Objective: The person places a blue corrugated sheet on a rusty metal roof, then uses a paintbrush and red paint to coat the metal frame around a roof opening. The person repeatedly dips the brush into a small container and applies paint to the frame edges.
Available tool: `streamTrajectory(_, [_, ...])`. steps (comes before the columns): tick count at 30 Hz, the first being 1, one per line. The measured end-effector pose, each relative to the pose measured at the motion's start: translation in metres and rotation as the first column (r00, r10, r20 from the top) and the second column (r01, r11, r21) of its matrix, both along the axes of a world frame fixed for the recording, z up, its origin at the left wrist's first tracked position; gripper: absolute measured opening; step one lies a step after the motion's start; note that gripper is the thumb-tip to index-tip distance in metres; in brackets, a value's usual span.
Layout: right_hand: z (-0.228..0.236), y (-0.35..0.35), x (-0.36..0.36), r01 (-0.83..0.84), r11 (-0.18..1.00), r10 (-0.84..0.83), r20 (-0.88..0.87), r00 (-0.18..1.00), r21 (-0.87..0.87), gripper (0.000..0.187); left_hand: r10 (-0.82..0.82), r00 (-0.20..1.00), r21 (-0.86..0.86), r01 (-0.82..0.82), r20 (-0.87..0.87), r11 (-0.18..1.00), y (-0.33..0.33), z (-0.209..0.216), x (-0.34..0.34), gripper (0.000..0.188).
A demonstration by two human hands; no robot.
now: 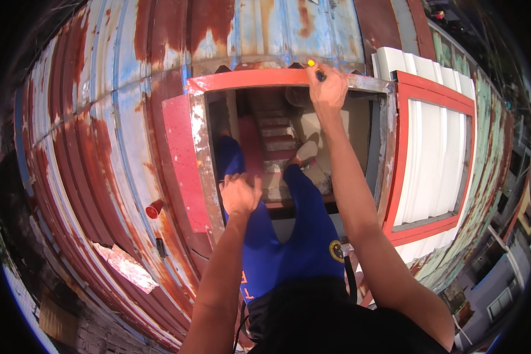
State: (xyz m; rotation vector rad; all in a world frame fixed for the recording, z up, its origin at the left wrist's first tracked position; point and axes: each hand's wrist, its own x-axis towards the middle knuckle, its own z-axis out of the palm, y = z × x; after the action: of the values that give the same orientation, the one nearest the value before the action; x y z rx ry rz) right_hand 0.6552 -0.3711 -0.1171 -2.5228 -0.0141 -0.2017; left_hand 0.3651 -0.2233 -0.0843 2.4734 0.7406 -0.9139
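At the far edge of a roof opening, my right hand [328, 88] is closed around a tool with a black and yellow handle [320, 75]. Its working end is hidden by the hand, beside the red-orange far bar of the metal frame [248, 78]. The frame's left side shows bare, patchy metal. My left hand [241, 193] lies on my blue-trousered left leg with its fingers spread, holding nothing. My legs hang down into the opening; one light-coloured shoe [307, 151] shows below.
Stairs [277, 133] descend inside the opening. A white panel with a red frame [435, 159] lies to the right. On the rusty corrugated roof [118, 141] at left are a red cup [154, 209], a small dark object [161, 248] and a crumpled pale sheet [125, 266].
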Motion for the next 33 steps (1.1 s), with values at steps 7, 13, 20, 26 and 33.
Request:
streamTrajectory(7, [-0.010,0.038,-0.010,-0.197,0.903,0.312,-0.268,0.911,0.383,0.031,-0.015,1.000,0.005,0.015,0.004,1.000,-0.002,-0.001,0.002,0.044])
streamTrajectory(13, [-0.032,0.003,0.005,0.232,0.919,-0.049,-0.493,0.868,0.318,0.032,-0.018,1.000,0.001,0.018,-0.004,1.000,-0.005,-0.001,0.006,0.044])
streamTrajectory(20, [-0.031,0.039,-0.036,-0.170,0.985,0.169,-0.058,0.984,-0.017,0.027,-0.030,0.999,0.002,0.030,-0.017,1.000,-0.006,0.001,0.012,0.044])
streamTrajectory(26, [-0.003,0.064,-0.003,0.122,0.860,0.199,-0.545,0.814,0.496,0.035,-0.016,0.999,0.012,0.017,-0.046,1.000,-0.006,0.003,0.010,0.045])
streamTrajectory(33, [-0.017,0.005,-0.001,-0.004,0.998,0.008,-0.072,0.997,0.063,0.030,-0.022,0.999,0.011,0.023,-0.029,1.000,-0.006,-0.002,0.007,0.046])
